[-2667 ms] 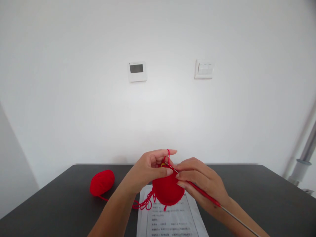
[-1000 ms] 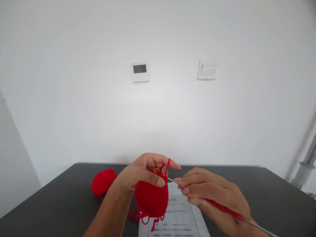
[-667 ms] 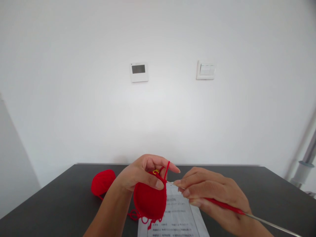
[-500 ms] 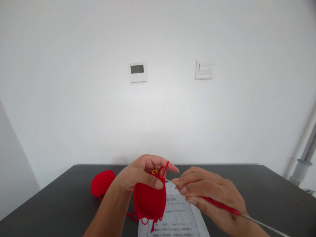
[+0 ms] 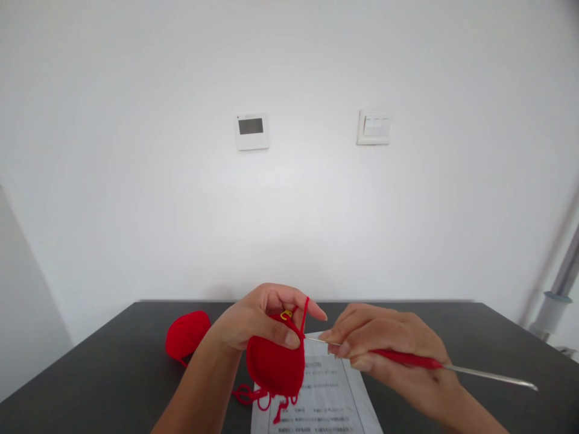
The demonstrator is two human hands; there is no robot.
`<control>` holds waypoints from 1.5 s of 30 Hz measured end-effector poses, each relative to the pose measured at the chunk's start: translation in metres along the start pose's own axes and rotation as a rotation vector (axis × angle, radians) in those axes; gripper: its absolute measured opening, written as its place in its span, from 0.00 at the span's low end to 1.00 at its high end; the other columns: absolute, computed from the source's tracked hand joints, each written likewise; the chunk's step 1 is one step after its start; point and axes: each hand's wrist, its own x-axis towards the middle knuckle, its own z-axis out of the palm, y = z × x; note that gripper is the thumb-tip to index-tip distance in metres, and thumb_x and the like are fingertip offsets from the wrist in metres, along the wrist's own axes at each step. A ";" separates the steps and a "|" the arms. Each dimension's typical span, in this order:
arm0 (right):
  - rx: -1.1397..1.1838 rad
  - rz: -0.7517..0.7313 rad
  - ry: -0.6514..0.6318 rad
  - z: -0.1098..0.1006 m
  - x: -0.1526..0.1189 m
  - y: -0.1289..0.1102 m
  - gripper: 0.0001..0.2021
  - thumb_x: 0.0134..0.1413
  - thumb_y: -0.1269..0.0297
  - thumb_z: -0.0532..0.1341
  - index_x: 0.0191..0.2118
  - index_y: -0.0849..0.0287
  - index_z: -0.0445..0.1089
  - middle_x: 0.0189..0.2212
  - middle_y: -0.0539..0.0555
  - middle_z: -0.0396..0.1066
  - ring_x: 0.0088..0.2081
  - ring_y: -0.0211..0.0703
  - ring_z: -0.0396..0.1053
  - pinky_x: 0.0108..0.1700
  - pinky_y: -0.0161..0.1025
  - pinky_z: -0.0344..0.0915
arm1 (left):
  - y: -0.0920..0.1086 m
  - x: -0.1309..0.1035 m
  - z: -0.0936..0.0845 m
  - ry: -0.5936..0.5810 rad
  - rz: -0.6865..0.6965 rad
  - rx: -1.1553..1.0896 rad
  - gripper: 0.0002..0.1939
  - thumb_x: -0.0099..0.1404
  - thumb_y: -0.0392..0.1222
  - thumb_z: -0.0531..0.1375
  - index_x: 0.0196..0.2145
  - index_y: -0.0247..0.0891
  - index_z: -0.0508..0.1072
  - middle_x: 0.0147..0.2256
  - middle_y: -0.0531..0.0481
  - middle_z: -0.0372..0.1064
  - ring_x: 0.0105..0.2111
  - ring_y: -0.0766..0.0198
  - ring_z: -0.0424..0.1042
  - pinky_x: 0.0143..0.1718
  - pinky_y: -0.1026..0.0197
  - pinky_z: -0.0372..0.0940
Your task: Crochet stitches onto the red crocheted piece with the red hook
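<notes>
My left hand (image 5: 266,316) pinches a red crocheted piece (image 5: 277,366) between thumb and fingers. A strand of red yarn (image 5: 305,314) runs over its outstretched index finger. Near the thumb, a yellow stitch marker (image 5: 286,314) is clipped to the top edge of the piece. My right hand (image 5: 391,340) grips a crochet hook (image 5: 409,359) with a red handle and metal ends. The hook's thin tip meets the upper right corner of the piece; the exact loop there is too small to make out. Loose yarn tails (image 5: 280,411) hang from the bottom edge.
A ball of red yarn (image 5: 187,334) lies on the dark table (image 5: 113,374) left of my left forearm. Beneath the work is a printed sheet (image 5: 332,392). On the white wall behind are a thermostat panel (image 5: 251,131) and a light switch (image 5: 374,128). Pipes stand at far right.
The crochet hook has swung to a flatter angle, its back end rising into view at right. My right hand has shifted slightly right. The crocheted piece has tilted a little.
</notes>
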 end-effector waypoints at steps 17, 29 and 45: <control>-0.514 -0.180 0.125 0.012 -0.001 0.002 0.06 0.60 0.73 0.59 0.40 0.60 0.73 0.38 0.59 0.78 0.38 0.42 0.77 0.39 0.35 0.75 | 0.006 -0.002 0.011 0.153 0.037 0.180 0.14 0.49 0.34 0.69 0.37 0.36 0.79 0.31 0.51 0.73 0.28 0.68 0.66 0.32 0.66 0.59; -0.570 -0.218 0.050 0.009 -0.002 0.011 0.06 0.60 0.75 0.59 0.41 0.62 0.72 0.38 0.62 0.77 0.41 0.43 0.75 0.42 0.39 0.74 | 0.001 0.003 0.026 0.270 0.020 0.190 0.27 0.52 0.31 0.67 0.51 0.39 0.73 0.32 0.52 0.75 0.32 0.65 0.71 0.38 0.62 0.62; -0.307 0.046 0.174 0.007 -0.006 0.013 0.06 0.57 0.74 0.61 0.36 0.57 0.74 0.35 0.54 0.80 0.39 0.41 0.78 0.42 0.35 0.76 | 0.005 -0.001 0.031 0.417 0.094 0.335 0.15 0.56 0.35 0.63 0.43 0.38 0.75 0.30 0.53 0.68 0.30 0.65 0.66 0.33 0.62 0.59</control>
